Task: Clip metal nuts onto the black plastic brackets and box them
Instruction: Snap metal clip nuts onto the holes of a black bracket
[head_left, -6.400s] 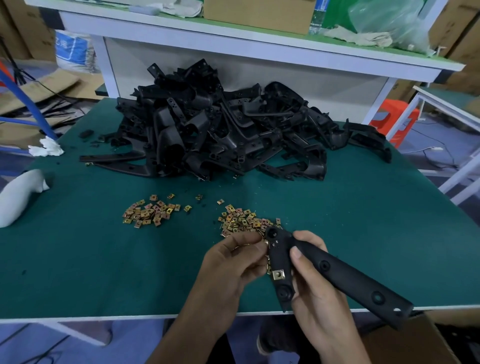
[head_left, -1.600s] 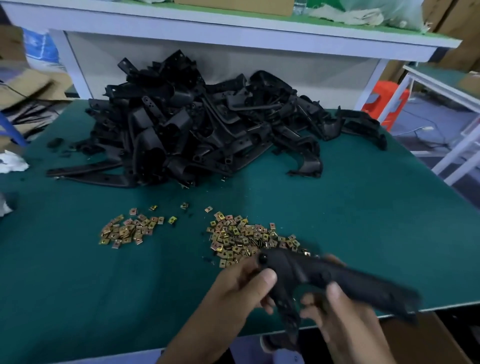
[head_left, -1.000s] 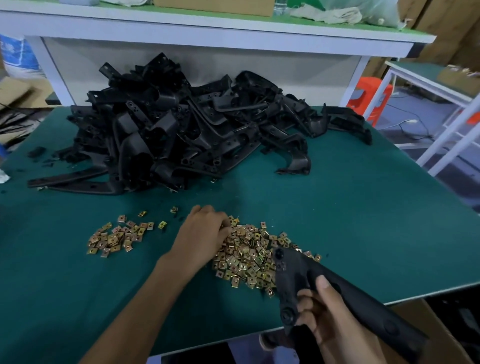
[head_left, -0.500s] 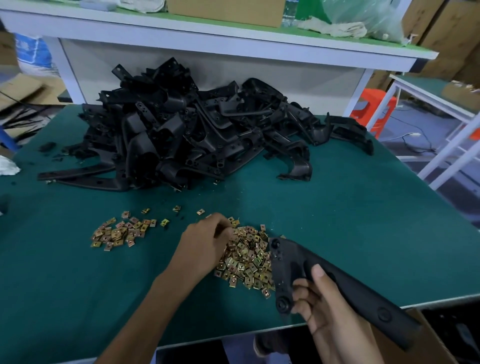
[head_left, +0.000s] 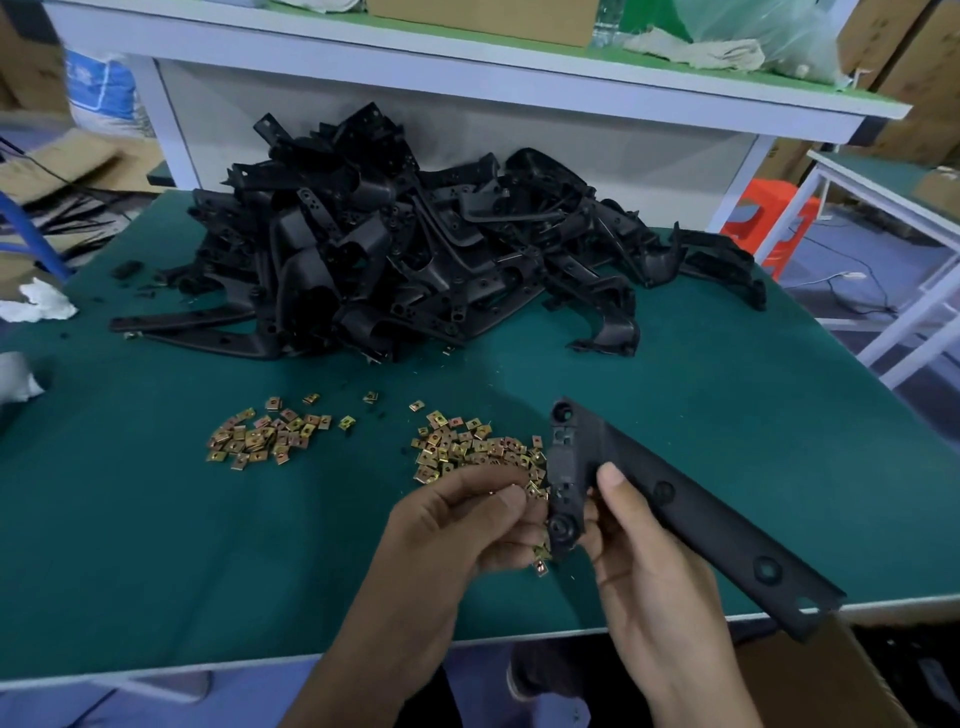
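**Bracket held at the near table edge**

Right hand (head_left: 649, 571) grips the black bracket (head_left: 691, 514), thumb across its short end. Left hand (head_left: 457, 530) meets that end, fingers curled round a metal nut (head_left: 540, 567); nut pile (head_left: 467, 448) lies just beyond on the table (head_left: 156, 545)

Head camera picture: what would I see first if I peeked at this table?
A huge jumble of black plastic brackets fills the far side of the green table. Nearer, two shiny heaps of gold metal nuts sparkle. Closest, the right hand holds one long black bracket while the left hand pinches nuts beside it.
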